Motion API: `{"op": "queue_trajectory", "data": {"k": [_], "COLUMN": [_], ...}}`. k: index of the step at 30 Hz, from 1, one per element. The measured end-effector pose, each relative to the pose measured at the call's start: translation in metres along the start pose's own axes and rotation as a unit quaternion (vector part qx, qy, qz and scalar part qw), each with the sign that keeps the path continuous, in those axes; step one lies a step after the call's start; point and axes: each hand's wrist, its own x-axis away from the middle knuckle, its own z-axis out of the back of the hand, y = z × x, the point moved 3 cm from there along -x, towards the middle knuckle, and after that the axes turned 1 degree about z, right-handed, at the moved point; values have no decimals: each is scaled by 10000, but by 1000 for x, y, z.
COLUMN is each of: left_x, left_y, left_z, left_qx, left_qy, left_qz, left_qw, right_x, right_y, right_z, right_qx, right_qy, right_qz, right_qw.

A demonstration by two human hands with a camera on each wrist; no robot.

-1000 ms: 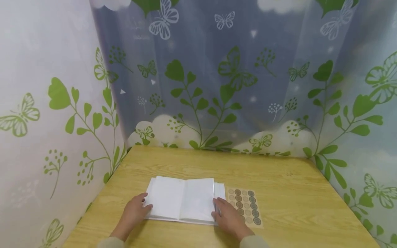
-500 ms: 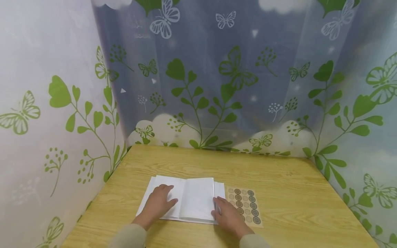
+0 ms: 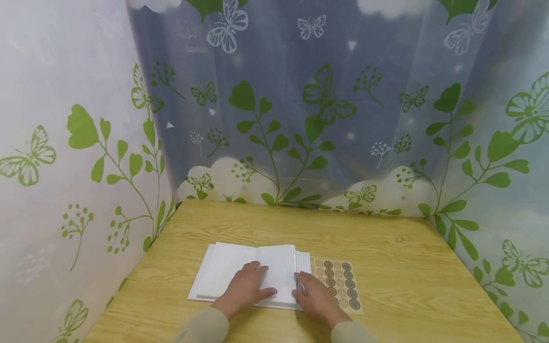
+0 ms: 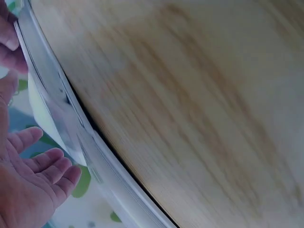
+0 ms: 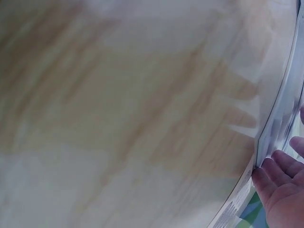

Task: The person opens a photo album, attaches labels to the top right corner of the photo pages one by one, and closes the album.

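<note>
An open book (image 3: 233, 269) with blank white pages lies on the table, and thicker page edges show along its right side. My left hand (image 3: 245, 288) is over the lower middle of the spread, fingers extended and thumb apart. In the left wrist view the left hand (image 4: 38, 183) has loosely spread fingers beside the book's edge (image 4: 102, 159). My right hand (image 3: 316, 300) rests at the book's right edge, thumb and forefinger apart there. The right wrist view shows the right hand (image 5: 282, 183) with fingertips touching that edge.
A tan sheet of round stickers (image 3: 343, 278) lies just right of the book, partly covered by the right hand. The wood-grain table (image 3: 291, 226) meets a curtain (image 3: 274, 143) printed with leaves and butterflies on three sides.
My left hand has moved right from the book's left edge, across the left page, to the middle of the spread. The right hand has stayed at the right edge.
</note>
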Motion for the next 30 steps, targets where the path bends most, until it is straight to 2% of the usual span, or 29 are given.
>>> {"op": "queue_trajectory", "data": {"k": [9,22,30], "left_x": [3,4,5], "left_y": [8,3,1], "left_z": [-6,-4,-3], "left_qx": [-121,130,101], "left_qy": [-219,-81,-47], "left_qz": [-186,-324,-386], "left_qw": [9995,9994,9992], "right_x": [-1,-3,-3], "right_y": [1,1,2], "right_z": [2,2,2], "right_qx": [-123,-178,-187], "right_qy": [23,25,5], "right_qz": [103,-120,-179], "right_qw": [9999,9998,9997]}}
